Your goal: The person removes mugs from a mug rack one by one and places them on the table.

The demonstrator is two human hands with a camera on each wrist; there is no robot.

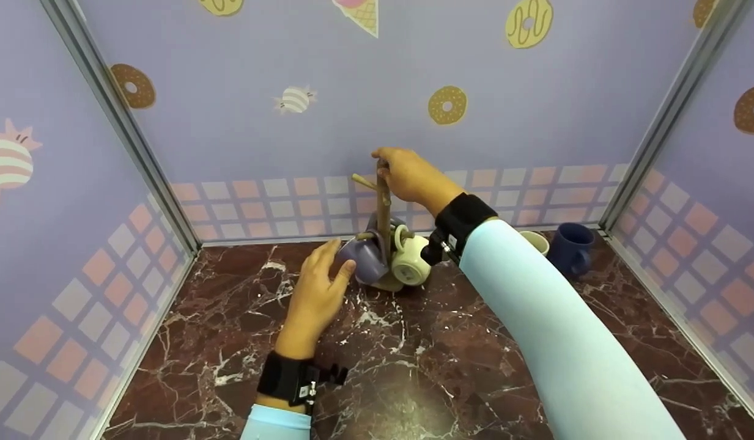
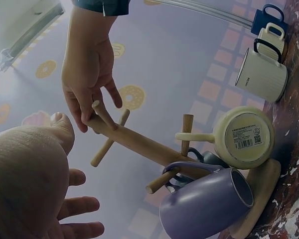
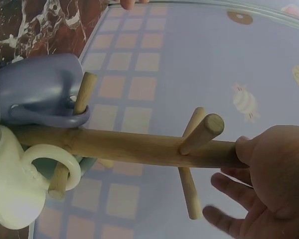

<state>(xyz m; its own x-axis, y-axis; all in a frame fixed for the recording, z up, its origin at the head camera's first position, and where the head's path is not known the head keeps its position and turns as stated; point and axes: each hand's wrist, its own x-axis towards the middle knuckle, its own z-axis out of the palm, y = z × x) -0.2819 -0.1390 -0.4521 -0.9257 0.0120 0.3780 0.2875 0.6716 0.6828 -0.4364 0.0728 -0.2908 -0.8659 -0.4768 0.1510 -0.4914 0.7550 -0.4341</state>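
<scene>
A wooden mug tree stands on the marble table near the back wall. A purple mug hangs on a low left peg and a cream mug on a low right peg. A darker mug is mostly hidden behind the post. My right hand pinches the top of the post, thumb at its end. My left hand hovers just left of the purple mug, fingers relaxed and holding nothing. The upper pegs are bare.
A cream mug and a dark blue mug stand at the back right, partly behind my right arm. The left wrist view shows a white mug there too. Purple patterned walls with metal corner posts enclose three sides.
</scene>
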